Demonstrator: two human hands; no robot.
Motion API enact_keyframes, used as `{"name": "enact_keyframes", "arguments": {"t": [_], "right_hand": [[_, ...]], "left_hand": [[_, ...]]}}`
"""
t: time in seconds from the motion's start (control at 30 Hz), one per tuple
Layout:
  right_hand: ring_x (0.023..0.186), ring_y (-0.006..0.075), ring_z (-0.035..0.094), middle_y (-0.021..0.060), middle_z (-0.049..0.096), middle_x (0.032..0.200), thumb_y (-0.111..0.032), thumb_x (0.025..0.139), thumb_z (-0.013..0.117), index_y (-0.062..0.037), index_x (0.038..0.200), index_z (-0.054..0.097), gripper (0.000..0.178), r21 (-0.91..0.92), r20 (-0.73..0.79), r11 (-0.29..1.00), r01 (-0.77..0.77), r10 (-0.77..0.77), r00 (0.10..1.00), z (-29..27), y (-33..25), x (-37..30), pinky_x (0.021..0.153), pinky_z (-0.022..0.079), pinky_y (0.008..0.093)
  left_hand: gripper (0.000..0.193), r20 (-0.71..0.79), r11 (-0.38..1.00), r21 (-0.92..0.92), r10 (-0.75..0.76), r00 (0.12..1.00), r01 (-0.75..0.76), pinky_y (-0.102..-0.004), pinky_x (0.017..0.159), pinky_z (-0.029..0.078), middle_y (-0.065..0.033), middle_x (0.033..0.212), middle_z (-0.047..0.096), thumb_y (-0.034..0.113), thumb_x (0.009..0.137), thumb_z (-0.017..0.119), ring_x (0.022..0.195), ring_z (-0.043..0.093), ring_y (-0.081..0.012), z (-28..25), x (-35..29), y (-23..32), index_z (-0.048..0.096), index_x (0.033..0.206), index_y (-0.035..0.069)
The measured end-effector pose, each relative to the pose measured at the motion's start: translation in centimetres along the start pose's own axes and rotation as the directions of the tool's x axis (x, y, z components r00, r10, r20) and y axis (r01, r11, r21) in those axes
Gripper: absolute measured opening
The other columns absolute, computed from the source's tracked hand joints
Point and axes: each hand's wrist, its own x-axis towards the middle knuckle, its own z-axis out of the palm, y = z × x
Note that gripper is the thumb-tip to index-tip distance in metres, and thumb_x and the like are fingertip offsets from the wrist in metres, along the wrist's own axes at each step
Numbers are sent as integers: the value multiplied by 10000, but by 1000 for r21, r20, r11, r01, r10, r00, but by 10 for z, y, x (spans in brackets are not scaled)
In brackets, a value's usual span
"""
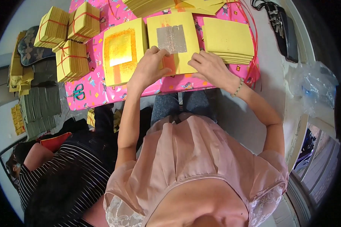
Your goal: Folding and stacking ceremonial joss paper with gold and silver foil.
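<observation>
In front of me lies a yellow paper stack [192, 36] with a silver foil square [172, 39] and an orange-red band on its top sheet. My left hand [149, 67] rests at its near left edge, thumb and forefinger apart with paper showing between them. At the near right corner is my right hand [210, 67], fingers bent and spread, touching the sheet; no firm grip shows. To the left sits another yellow paper stack [140, 36] bearing a gold foil square [120, 50] on an orange patch. Folded yellow paper [229, 36] is piled on the right.
Bundles of yellow paper tied with red string [72, 60] stand at the table's left. Green-handled scissors [78, 92] lie near the left corner of the pink tablecloth [98, 99]. Red strings [255, 41] hang at the right edge. A person in a striped shirt [91, 159] is close on my left.
</observation>
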Motion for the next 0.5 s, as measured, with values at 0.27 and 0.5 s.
{"name": "enact_keyframes", "arguments": {"t": [0.27,0.5], "right_hand": [[856,236,583,55,580,910,-199,775,734,-59,922,620,233,41,-9,998,43,-43,999,4,7,-3,723,502,363],[797,276,612,89,622,835,-176,832,696,-33,858,644,155,182,-57,983,-33,44,997,-2,6,-1,695,511,380]], "left_hand": [[497,27,1000,0,4,1000,-4,-430,927,481,-171,1044,554,85,655,824,1051,545,-371,1,-11,-8,592,1093,48],[465,30,998,-21,58,998,-58,-419,936,479,-157,1059,548,62,651,823,1057,532,-366,3,-10,-17,595,1056,49]]}}
